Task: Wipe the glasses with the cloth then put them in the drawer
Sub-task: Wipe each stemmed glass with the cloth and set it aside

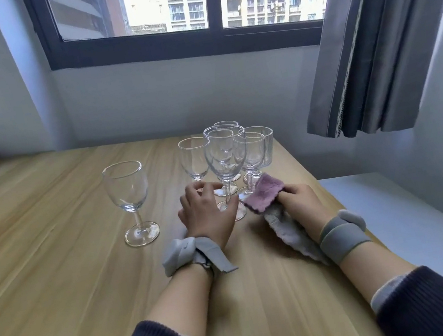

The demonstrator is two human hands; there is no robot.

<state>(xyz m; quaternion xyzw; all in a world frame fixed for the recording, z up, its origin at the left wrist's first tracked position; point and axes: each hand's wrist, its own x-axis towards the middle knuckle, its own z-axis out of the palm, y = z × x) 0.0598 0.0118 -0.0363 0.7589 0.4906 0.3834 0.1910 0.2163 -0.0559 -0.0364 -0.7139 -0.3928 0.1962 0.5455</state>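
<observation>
Our left hand [206, 215] holds the stem of the front glass [224, 164] on the bench [47, 228], and at 3 o'clock our right hand [302, 202] grips the cloth [263, 193].

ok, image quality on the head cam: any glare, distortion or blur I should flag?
Head view: the window is blown out in the sky, leaving the wall below dim; wide-angle bending shows on the curtain and table edges; the clustered glasses overlap and are hard to separate; the left hand and the right hand with the cloth are fairly sharp.
</observation>
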